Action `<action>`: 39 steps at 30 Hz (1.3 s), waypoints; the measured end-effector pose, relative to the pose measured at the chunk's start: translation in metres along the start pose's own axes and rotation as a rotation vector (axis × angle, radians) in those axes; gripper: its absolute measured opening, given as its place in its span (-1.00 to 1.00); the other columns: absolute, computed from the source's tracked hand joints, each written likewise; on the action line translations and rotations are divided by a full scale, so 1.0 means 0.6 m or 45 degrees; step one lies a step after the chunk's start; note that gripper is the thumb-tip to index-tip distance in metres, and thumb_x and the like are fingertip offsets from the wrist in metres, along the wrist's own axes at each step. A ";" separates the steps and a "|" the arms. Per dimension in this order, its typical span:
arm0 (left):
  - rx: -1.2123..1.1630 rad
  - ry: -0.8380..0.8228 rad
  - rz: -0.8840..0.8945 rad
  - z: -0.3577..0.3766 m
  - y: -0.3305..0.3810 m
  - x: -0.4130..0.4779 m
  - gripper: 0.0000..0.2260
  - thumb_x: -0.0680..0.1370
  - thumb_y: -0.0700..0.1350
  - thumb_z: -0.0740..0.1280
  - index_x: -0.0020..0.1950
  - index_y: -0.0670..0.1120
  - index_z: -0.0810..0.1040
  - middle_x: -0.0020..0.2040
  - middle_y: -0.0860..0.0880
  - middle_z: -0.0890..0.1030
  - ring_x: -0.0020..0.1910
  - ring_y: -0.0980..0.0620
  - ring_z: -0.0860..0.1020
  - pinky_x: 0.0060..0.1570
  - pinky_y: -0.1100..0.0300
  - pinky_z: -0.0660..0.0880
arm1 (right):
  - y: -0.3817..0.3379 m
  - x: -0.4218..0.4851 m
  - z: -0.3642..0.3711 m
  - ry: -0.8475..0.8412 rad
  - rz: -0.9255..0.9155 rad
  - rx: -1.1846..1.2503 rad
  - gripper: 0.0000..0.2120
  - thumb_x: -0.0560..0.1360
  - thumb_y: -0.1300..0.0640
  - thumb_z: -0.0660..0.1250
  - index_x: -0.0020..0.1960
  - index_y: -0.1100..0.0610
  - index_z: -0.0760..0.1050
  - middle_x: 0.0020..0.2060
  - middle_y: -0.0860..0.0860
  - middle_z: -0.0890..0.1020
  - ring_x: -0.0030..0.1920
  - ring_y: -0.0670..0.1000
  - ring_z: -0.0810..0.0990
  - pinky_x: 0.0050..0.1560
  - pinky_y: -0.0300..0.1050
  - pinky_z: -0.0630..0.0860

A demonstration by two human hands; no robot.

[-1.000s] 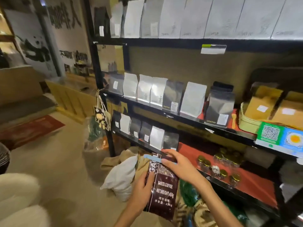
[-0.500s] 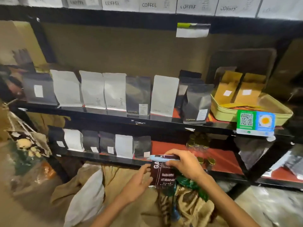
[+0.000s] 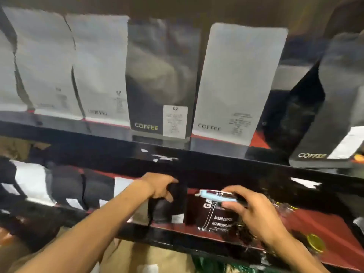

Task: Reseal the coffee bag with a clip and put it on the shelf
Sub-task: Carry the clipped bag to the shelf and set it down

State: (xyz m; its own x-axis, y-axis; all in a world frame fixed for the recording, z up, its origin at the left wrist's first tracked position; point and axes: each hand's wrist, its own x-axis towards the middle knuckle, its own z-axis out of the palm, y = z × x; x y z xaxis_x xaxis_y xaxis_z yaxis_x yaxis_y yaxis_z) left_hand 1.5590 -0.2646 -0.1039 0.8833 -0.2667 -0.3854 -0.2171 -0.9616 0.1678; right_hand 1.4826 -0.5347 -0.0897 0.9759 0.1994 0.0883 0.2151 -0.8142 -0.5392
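Note:
The dark brown coffee bag (image 3: 213, 218) with white print stands upright on the red-lined lower shelf (image 3: 319, 223). A light blue clip (image 3: 214, 194) runs across its folded top. My right hand (image 3: 254, 213) grips the top of the bag at the clip, fingers over the right end. My left hand (image 3: 159, 186) is just to the left, with its fingers curled over the top of a neighbouring black bag (image 3: 171, 210) and its thumb in front. That black bag stands beside the coffee bag, close to it or touching it.
More black and white bags (image 3: 65, 186) fill the lower shelf to the left. The upper shelf (image 3: 216, 156) carries a row of tall white and black coffee bags (image 3: 236, 85). Gold-lidded jars (image 3: 315, 243) sit at the right of the lower shelf. Burlap sacks (image 3: 137, 259) lie below.
The view has closed in on the shelves. The clipped bag went from in front of the shelf onto the red lower shelf. My left hand left the bag and took the black bag beside it.

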 end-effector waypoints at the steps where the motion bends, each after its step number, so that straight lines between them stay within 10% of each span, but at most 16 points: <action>1: 0.040 -0.014 0.020 0.011 -0.010 0.016 -0.57 0.48 0.01 0.42 0.34 0.03 0.48 0.30 -0.03 0.57 0.30 -0.08 0.51 0.21 0.12 0.44 | 0.005 0.012 0.011 -0.005 -0.021 -0.003 -0.77 0.44 -0.09 0.44 -0.04 -0.40 0.47 -0.16 -0.41 0.63 -0.06 -0.30 0.63 -0.03 -0.22 0.58; 9: -0.005 0.110 0.115 0.050 -0.043 0.048 -0.65 0.50 -0.10 0.43 0.27 -0.12 0.52 0.22 -0.11 0.54 0.24 -0.12 0.50 0.12 0.17 0.40 | 0.054 0.050 0.107 -0.100 -0.079 -0.055 -0.72 0.43 -0.15 0.42 0.12 -0.26 0.51 -0.09 -0.29 0.69 -0.05 -0.22 0.65 0.02 0.04 0.61; 15: -0.005 0.076 0.262 0.046 -0.042 0.053 -0.88 0.47 -0.18 0.46 -0.09 0.04 0.65 -0.28 0.25 0.51 -0.09 0.04 0.59 -0.05 0.15 0.52 | 0.059 0.045 0.133 0.010 -0.087 0.003 -0.74 0.38 -0.18 0.37 0.07 -0.25 0.56 -0.12 -0.28 0.68 -0.08 -0.22 0.64 -0.10 -0.09 0.58; 31: -0.104 0.044 0.242 0.047 -0.030 0.057 -0.74 0.47 -0.27 0.44 -0.30 0.04 0.53 -0.31 0.11 0.61 -0.30 0.14 0.57 -0.20 0.17 0.53 | 0.073 0.051 0.167 0.134 -0.129 0.125 -0.73 0.45 -0.14 0.36 0.13 -0.14 0.57 0.01 -0.15 0.68 0.04 -0.07 0.63 0.05 0.15 0.59; 39: -0.093 0.037 0.265 0.048 -0.028 0.057 -0.86 0.49 -0.26 0.43 -0.15 -0.02 0.60 -0.28 0.09 0.62 -0.22 0.03 0.61 -0.11 0.13 0.56 | 0.065 0.063 0.175 0.034 -0.190 0.150 -0.76 0.48 -0.04 0.39 0.14 -0.13 0.54 0.01 -0.18 0.64 0.00 -0.16 0.61 -0.15 -0.14 0.58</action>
State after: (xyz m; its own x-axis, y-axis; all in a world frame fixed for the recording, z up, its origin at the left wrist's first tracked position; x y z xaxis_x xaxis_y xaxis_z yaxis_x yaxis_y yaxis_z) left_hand 1.5807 -0.2591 -0.1461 0.8345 -0.4558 -0.3096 -0.3659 -0.8786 0.3069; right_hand 1.5244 -0.5015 -0.1956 0.9343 0.2974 0.1964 0.3537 -0.7069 -0.6125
